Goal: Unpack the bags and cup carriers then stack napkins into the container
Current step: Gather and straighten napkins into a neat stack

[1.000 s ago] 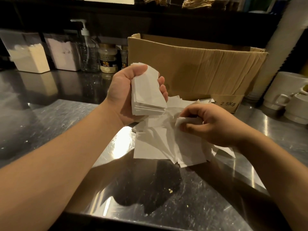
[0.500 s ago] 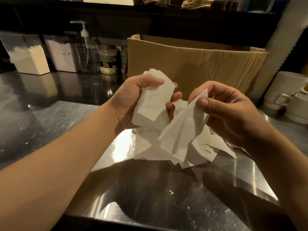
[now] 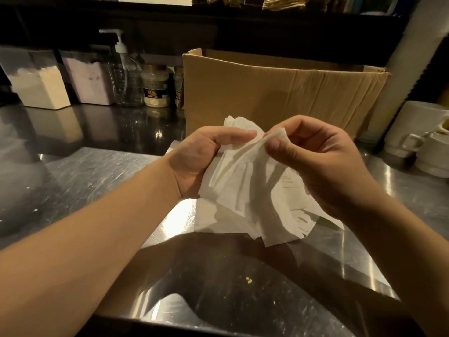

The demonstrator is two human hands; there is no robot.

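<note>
Together, both hands are gripping napkins.
Left hand (image 3: 198,158) is clutching the napkin stack (image 3: 233,181); right hand (image 3: 323,164) is pinching one napkin (image 3: 272,138).

A single wide-angle view looked out from the person's head, forward and steeply down. Both forearms entered from the bottom corners and met near the middle, where the left hand (image 3: 196,156) and right hand (image 3: 323,164) sat close to the lens. Beyond the hands stood a cardboard box (image 3: 279,93); below them spread the steel counter (image 3: 73,181). Edges bowed from lens distortion. No second view shared the scene.
</note>
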